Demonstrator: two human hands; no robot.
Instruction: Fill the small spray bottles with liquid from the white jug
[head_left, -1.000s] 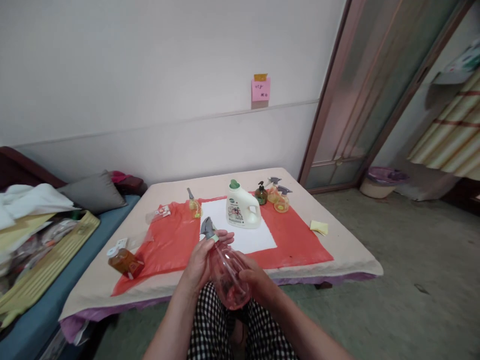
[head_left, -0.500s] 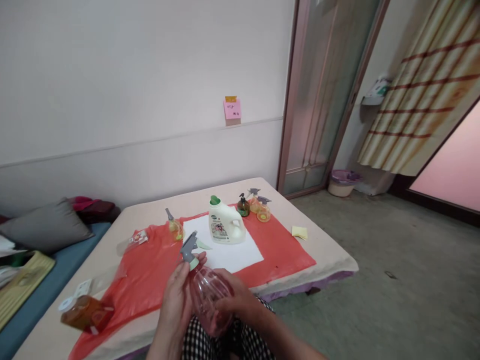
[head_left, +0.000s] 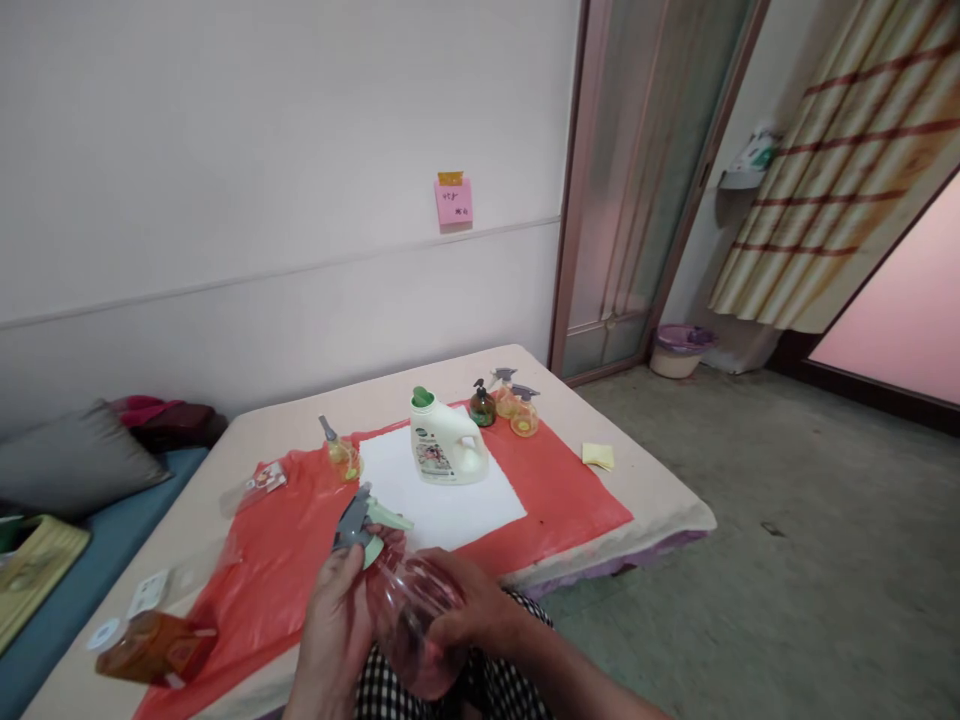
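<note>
While both hands work over the lap just short of the table's (head_left: 660,510) near edge, the left hand (head_left: 334,625) grasps the neck of the pink spray bottle (head_left: 412,625) under its grey trigger head (head_left: 356,520), and the right hand (head_left: 469,610) clasps the body. Farther back, near the table's middle, a white jug (head_left: 442,450) stands on white paper (head_left: 450,500).

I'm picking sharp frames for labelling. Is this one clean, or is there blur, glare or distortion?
Head view: soft even room light, no hard shadows; the pink spray bottle and both hands look slightly soft; wide lens bends the door frame; a pink cast tints the opening at right.
</note>
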